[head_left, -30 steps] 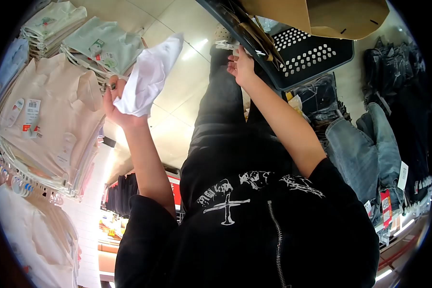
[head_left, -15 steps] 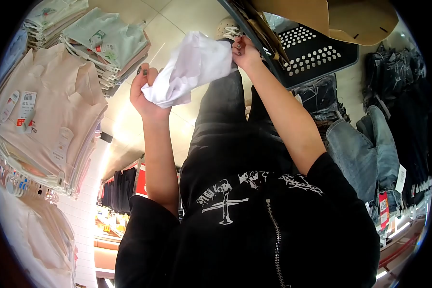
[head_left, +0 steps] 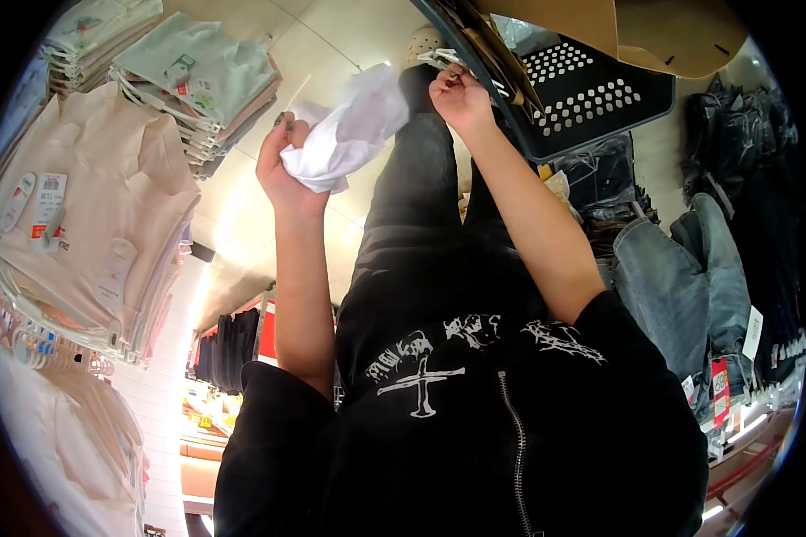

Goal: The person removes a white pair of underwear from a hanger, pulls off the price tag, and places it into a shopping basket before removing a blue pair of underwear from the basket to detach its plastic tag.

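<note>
A black top [head_left: 457,447] with white print and a metal zipper fills the lower middle of the frame. Peach garments [head_left: 90,188] on hangers, stacked and tagged, take up the left side, and dark trousers [head_left: 412,179] run up the center. At upper right is a black basket [head_left: 591,107] with rows of holes, with brown cardboard [head_left: 555,27] over part of it. Faded blue jeans [head_left: 667,286] hang at the right, and pale green garments [head_left: 206,67] are stacked at upper left. The crumpled white cloth [head_left: 354,130] is above center, between the two hands, and the left hand [head_left: 291,170] grasps its lower left end, fingers bent into it. The right hand [head_left: 464,103], beside the basket's left edge, has its palm turned up and fingers curled, their tips at a white hanger [head_left: 441,58]; whether they are closed on it, I cannot tell. Smallest is a red and white tag [head_left: 720,389] beneath the jeans.
</note>
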Demonstrator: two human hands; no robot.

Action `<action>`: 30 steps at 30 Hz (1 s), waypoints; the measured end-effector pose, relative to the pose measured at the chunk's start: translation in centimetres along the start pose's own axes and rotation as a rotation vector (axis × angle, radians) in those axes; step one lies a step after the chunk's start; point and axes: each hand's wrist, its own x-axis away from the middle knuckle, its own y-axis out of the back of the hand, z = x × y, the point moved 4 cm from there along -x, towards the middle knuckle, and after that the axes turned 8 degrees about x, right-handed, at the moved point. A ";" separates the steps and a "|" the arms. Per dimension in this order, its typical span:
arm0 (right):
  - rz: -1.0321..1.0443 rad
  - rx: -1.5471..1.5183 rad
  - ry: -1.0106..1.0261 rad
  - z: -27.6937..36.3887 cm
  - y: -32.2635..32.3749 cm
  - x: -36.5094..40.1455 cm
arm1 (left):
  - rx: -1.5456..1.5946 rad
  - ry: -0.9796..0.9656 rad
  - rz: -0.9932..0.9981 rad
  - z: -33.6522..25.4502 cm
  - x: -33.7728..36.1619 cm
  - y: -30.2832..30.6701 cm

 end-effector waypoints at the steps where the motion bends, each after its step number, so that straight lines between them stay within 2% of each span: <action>1: -0.001 0.014 0.015 0.1 0.1 0.0 | -0.002 0.009 -0.016 0.3 -0.1 0.0; 9: 0.019 0.140 0.129 0.0 0.5 0.7 | -0.011 0.057 -0.095 2.5 0.0 0.0; 12: 0.022 -0.036 0.048 -0.3 0.3 1.0 | -0.004 0.071 -0.117 3.2 -0.1 -0.1; 16: -0.056 0.009 0.027 -0.6 0.8 1.8 | -0.029 0.064 -0.155 3.6 -0.2 -0.1; 22: 0.003 0.186 0.059 -0.4 1.4 0.5 | 0.002 0.119 -0.088 4.1 -0.5 0.2; 25: 0.030 0.207 0.075 -0.1 1.3 -1.2 | -0.052 0.081 -0.223 4.5 -0.3 -0.1; 30: -0.064 0.239 0.067 0.4 1.3 -2.8 | -0.048 0.110 -0.166 4.8 -0.4 0.5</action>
